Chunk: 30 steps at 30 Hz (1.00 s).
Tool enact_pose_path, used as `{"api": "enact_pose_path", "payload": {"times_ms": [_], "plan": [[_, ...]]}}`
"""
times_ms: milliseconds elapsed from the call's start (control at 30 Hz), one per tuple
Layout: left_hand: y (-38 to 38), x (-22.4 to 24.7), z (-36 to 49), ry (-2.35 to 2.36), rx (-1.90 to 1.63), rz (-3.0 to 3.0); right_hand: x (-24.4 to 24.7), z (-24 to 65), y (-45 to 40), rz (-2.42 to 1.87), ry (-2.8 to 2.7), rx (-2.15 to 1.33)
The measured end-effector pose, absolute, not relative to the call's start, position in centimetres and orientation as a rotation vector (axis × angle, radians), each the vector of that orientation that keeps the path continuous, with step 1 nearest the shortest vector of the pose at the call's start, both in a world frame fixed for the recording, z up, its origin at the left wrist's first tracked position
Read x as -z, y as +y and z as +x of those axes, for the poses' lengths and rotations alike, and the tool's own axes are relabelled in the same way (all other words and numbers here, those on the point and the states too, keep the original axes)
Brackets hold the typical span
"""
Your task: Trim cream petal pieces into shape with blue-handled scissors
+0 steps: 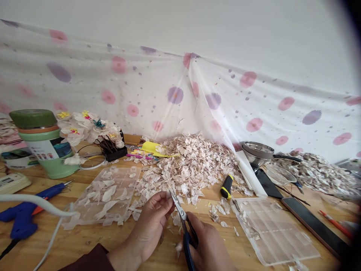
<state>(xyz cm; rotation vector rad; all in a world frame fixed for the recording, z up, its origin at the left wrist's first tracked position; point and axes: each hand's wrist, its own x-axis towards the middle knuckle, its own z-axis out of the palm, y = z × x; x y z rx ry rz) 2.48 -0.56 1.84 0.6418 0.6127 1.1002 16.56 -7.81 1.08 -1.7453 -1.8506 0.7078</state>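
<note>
My right hand (210,242) grips dark-handled scissors (182,214), whose blades point up and away from me. Close to the scissor tips, my left hand (155,222) has its thumb and fingertips pinched together. Whatever sits in that pinch is too small or hidden to make out. Just beyond both hands rises a large heap of pale, thin petal-like flakes (191,165). Loose flakes also lie on the wooden table (93,244) around my hands.
A clear compartment box (84,199) with flakes lies left, another clear tray (276,233) right. A blue glue gun (25,218), green jar (45,150) and flowers (93,128) stand left. At right are a yellow-black handle (226,187), a phone (313,226) and a metal bowl (258,150).
</note>
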Motion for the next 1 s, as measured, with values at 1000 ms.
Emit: {"api": "enact_pose_path", "payload": {"times_ms": [1000], "plan": [[-0.4, -1.6, 2.1, 0.641, -1.039, 0.597, 0.5, 17.3, -7.6, -1.41, -1.326, -0.925]]}}
